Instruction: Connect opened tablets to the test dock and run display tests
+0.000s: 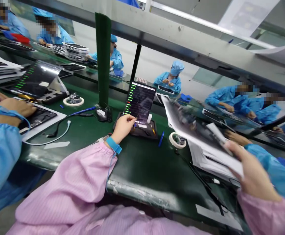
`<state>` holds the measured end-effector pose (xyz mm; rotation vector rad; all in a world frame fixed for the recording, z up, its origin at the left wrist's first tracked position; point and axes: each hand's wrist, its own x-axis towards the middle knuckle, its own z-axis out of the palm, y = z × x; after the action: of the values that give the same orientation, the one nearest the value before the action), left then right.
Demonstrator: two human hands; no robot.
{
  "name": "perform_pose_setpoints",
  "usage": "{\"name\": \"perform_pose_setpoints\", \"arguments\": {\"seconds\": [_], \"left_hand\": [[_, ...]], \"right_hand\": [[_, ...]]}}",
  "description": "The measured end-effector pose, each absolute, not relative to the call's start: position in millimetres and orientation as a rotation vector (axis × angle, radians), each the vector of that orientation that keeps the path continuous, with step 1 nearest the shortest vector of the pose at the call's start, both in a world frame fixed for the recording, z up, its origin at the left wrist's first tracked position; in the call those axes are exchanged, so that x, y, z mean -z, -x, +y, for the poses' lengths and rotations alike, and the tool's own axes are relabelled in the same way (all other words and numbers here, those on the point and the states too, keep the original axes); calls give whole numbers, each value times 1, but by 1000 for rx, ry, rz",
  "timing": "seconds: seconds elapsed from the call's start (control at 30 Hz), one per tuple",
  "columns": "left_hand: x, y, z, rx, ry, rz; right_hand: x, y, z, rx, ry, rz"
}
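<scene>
Blurry panel [193,125] in right hand [253,169]

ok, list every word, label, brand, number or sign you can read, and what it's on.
No text is readable.
Middle screen: green bars and a red one; any lettering too small to read.
Left screen: green bars; any lettering too small.
White label under the middle screen: too small.
Dark-faced sheet in the right hand: too blurred.
</scene>
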<state>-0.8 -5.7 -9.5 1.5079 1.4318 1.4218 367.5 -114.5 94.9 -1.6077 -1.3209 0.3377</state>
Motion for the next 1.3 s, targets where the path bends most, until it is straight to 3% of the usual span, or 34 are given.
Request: {"name": "perform_pose_setpoints", "arguments": {"seconds": [0.17, 0.27, 0.43, 0.57, 0.7, 1.3], "left_hand": [[2, 6, -11, -1249, -1308, 1241], [1, 1, -18, -1026, -1393, 1146], [2, -10, -29, -689, -1581, 1082], [4, -12, -36, -455, -1679, 1113], [6, -10, -40, -250, -1735, 1108], [10, -14, -43, 19, -1789, 1139]], "right_hand": [[-8, -326, -159, -830, 1676, -1118], [15, -324, -165, -782, 1692, -1452], [3, -307, -153, -8, 1604, -2182], [5, -248, -127, -303, 1229, -2542], [32, -202, -98, -523, 1172, -2459], [50, -198, -84, -699, 1191, -2288]]}}
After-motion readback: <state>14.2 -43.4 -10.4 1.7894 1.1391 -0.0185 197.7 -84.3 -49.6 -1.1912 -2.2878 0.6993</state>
